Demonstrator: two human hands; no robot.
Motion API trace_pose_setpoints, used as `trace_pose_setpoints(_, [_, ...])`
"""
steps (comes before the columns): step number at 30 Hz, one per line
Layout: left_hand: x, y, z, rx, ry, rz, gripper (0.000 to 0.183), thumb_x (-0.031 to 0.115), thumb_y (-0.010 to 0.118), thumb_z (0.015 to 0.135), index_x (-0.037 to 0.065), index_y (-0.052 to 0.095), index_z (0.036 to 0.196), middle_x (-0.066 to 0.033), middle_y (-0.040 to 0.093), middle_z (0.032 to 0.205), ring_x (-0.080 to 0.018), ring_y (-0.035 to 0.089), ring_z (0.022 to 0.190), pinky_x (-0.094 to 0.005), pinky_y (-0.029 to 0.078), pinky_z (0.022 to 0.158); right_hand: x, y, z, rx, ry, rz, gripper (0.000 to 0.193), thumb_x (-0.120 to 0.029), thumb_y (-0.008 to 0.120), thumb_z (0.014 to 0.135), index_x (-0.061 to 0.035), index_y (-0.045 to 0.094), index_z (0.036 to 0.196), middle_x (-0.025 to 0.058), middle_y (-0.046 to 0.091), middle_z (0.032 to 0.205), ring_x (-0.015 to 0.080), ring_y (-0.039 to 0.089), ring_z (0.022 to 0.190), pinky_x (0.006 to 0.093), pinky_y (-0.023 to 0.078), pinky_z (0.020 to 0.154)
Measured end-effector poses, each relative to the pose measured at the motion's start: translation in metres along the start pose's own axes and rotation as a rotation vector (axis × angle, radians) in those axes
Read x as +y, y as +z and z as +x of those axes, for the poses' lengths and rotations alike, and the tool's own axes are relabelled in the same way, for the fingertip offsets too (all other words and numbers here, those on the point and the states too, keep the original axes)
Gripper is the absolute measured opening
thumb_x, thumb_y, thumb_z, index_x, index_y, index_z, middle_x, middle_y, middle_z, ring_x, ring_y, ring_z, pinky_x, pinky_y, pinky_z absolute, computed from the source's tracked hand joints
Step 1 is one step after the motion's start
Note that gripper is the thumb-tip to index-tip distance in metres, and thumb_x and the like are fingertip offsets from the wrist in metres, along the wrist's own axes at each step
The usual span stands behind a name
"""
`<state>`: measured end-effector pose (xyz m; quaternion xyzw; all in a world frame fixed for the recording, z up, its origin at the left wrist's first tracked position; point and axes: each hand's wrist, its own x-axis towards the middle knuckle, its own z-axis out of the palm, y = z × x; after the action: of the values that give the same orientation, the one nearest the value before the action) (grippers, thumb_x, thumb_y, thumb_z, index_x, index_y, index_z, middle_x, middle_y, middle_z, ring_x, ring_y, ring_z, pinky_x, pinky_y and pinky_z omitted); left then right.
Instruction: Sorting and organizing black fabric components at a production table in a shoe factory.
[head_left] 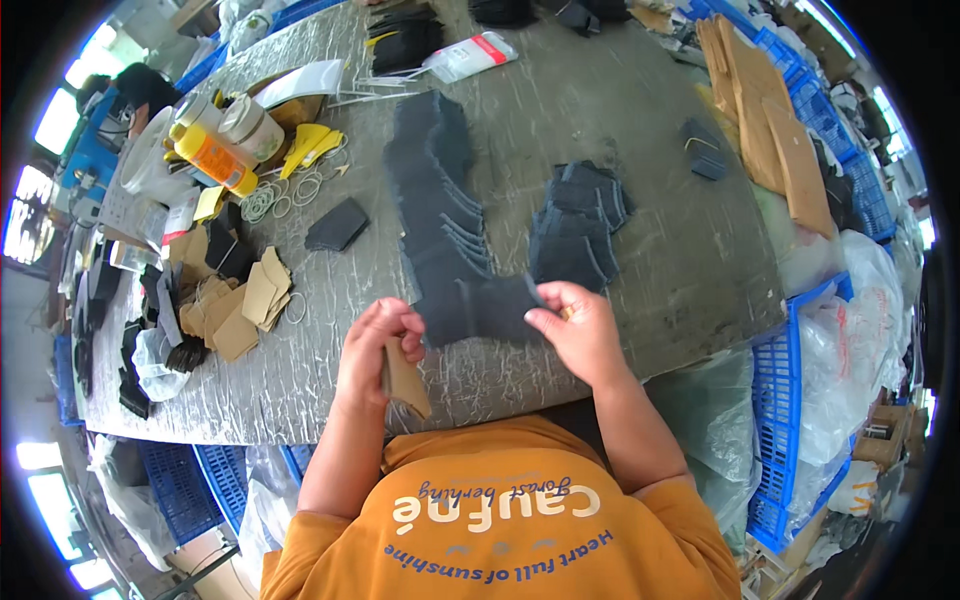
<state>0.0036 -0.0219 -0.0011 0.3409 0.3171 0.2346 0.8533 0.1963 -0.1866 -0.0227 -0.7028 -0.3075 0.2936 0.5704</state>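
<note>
My left hand [375, 345] is closed around a tan cardboard piece [405, 385], which hangs below its fingers close to my body. Between my hands a dark blue-grey fabric piece [470, 312] spreads out; my right hand [585, 328] pinches its right edge between thumb and fingers. The left fingertips are beside its other side, and whether they touch it I cannot tell. Beyond it, a long overlapping row of similar fabric pieces [430, 190] runs away from me. Right of that row lies a shorter stack of such pieces [575, 230].
Left on the grey table [660, 260] are cardboard cutouts [265, 290], rubber bands [265, 200], an orange-and-yellow bottle [215, 160] and a lone dark piece [338, 224]. A white-and-red packet [470, 57] lies far off. Blue crates [775, 420] and folded brown cardboard [745, 110] border the right side.
</note>
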Motion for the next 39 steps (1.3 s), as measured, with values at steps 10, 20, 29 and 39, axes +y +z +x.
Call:
trace_pose_setpoints(10, [0.001,0.015,0.025,-0.269,-0.235,-0.739,0.061,0.057,0.041,0.092,-0.001,0.058,0.087,-0.0015,0.036,0.067,-0.0135,0.031,0.060,-0.0248,0.029,0.050,-0.023,-0.026,-0.003,0.262,-0.338,-0.305,0.015,-0.002,0.068,0.079,0.0005,0.064,0.093,0.0048,0.057,0.078,0.0107,0.052,0.066,0.0225,0.042,0.060])
trace_pose_setpoints(20, [0.003,0.007,0.032,-0.320,-0.227,-0.789,0.060,0.056,0.041,0.092,-0.001,0.058,0.088,-0.0026,0.038,0.069,-0.0141,0.033,0.061,-0.0250,0.031,0.051,0.016,-0.175,-0.077,0.933,0.357,-1.390,0.019,-0.026,0.060,0.087,-0.0130,0.068,0.098,0.0065,0.068,0.093,0.0265,0.063,0.087,0.0412,0.044,0.079])
trace_pose_setpoints(29, [-0.013,0.041,0.008,-0.468,0.342,0.279,0.069,0.065,0.023,0.092,0.004,0.050,0.108,-0.0014,0.045,0.078,-0.0109,0.040,0.064,-0.0245,0.036,0.057,-0.060,-0.008,-0.044,-0.118,-0.121,-0.221,0.010,-0.006,0.069,0.079,-0.0036,0.070,0.089,0.0094,0.067,0.082,0.0168,0.063,0.074,0.0280,0.048,0.066])
trace_pose_setpoints(39, [-0.012,0.010,-0.039,-0.312,0.722,1.029,0.061,0.057,0.044,0.089,-0.001,0.053,0.107,-0.0109,0.048,0.076,-0.0230,0.048,0.064,-0.0328,0.040,0.056,-0.049,0.066,-0.038,-0.599,0.002,0.063,0.011,-0.008,0.065,0.082,0.0006,0.067,0.087,0.0118,0.067,0.081,0.0139,0.061,0.071,0.0292,0.047,0.064])
